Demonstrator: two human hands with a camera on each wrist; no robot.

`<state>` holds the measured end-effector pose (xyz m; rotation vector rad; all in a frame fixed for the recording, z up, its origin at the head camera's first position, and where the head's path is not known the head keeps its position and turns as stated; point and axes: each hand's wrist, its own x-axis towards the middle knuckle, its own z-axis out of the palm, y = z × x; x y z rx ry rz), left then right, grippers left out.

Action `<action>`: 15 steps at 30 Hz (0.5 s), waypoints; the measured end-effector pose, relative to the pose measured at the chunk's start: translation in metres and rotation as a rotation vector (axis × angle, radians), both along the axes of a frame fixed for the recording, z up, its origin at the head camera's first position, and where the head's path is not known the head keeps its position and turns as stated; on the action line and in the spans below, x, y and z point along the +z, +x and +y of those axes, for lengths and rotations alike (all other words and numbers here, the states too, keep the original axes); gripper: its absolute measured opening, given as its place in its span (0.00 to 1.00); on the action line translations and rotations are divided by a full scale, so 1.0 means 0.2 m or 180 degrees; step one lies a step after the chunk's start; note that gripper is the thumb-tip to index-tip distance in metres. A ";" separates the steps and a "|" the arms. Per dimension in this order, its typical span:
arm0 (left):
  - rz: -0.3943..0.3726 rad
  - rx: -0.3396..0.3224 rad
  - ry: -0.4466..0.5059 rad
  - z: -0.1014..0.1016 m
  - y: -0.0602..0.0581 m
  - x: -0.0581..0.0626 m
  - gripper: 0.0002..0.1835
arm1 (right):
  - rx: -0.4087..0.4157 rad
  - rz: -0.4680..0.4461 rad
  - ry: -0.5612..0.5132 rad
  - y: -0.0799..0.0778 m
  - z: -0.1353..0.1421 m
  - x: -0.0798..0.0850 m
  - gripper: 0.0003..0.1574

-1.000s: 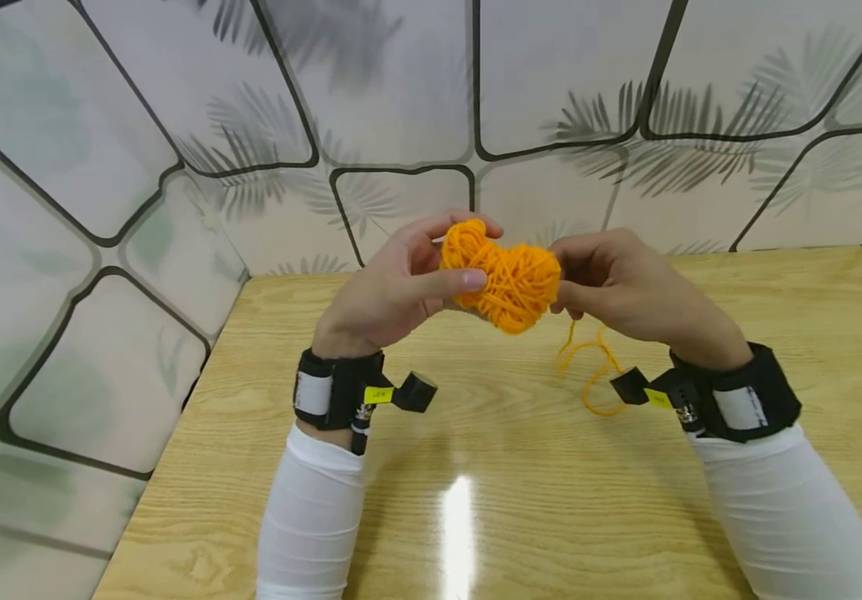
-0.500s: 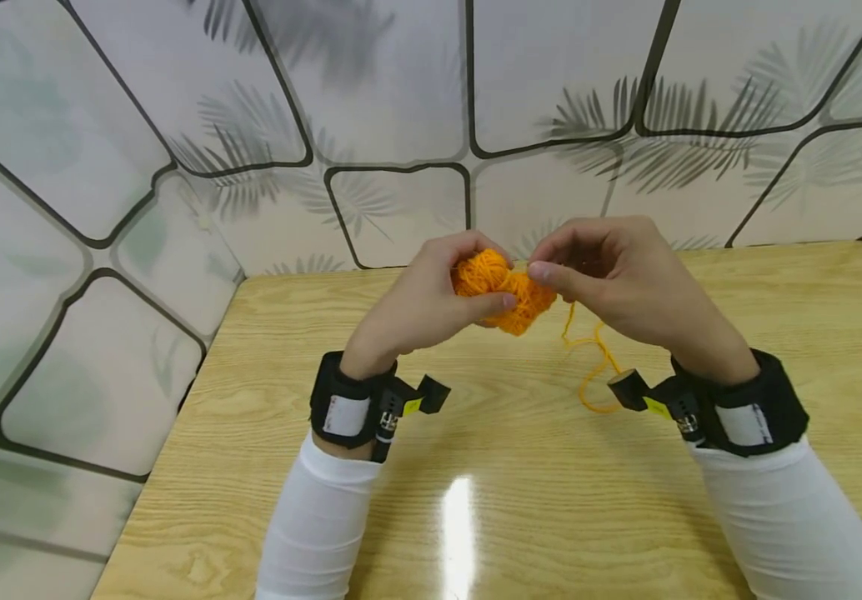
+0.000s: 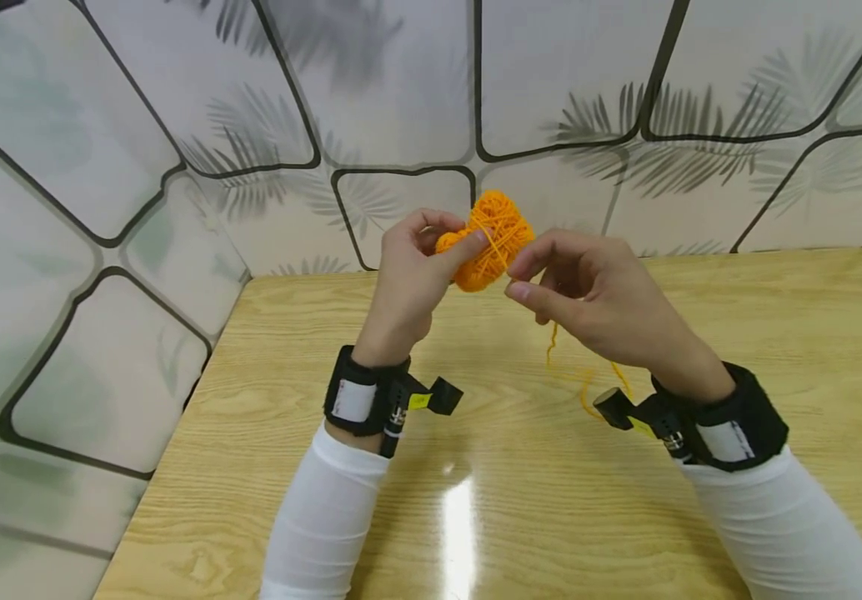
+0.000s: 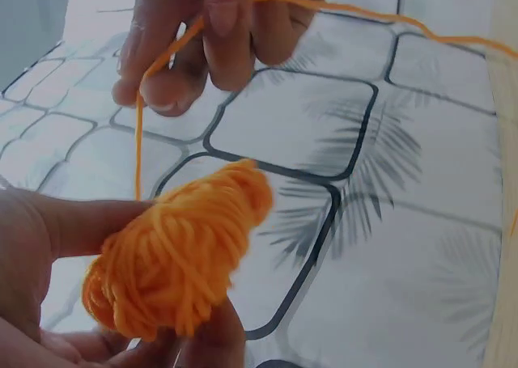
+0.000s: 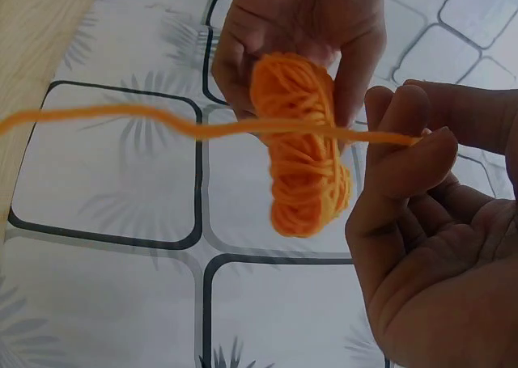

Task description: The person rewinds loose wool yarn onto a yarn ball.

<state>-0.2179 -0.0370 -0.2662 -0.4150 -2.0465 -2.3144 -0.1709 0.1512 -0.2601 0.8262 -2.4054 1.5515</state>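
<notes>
An orange ball of yarn [image 3: 502, 237], wound into a lumpy bundle, is held up above the far edge of the table by my left hand [image 3: 416, 271]. The left thumb lies across its front, and the other fingers are behind it. Just right of the bundle, my right hand [image 3: 588, 292] pinches the yarn strand [image 4: 139, 154]. In the left wrist view that strand rises from the bundle [image 4: 174, 255] to the right hand's fingers [image 4: 231, 48] and runs on past them. The right wrist view shows the strand [image 5: 121, 112] crossing in front of the bundle [image 5: 299, 154].
A loose yarn tail [image 3: 587, 396] trails down to the wooden table [image 3: 521, 500] near the right wrist. Patterned wall covering [image 3: 401, 83] stands behind the table and at its left. Each wrist wears a black strap [image 3: 746, 417] with a small camera.
The yarn bundle has been turned in my left hand, tipping down and then up again. My right hand went over the top of it, then came down to its lower right side.
</notes>
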 end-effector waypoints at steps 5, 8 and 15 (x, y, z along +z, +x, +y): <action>-0.0372 -0.0304 0.0507 -0.01 -0.02 0.01 0.15 | 0.0021 -0.0037 -0.0042 -0.01 0.00 -0.01 0.08; -0.0494 -0.0516 0.0657 -0.03 -0.02 0.01 0.17 | -0.0049 -0.0024 -0.0045 -0.01 0.01 -0.01 0.08; -0.0649 -0.0798 0.0973 -0.07 -0.03 0.02 0.19 | -0.0051 0.0004 0.0040 -0.02 0.03 0.00 0.07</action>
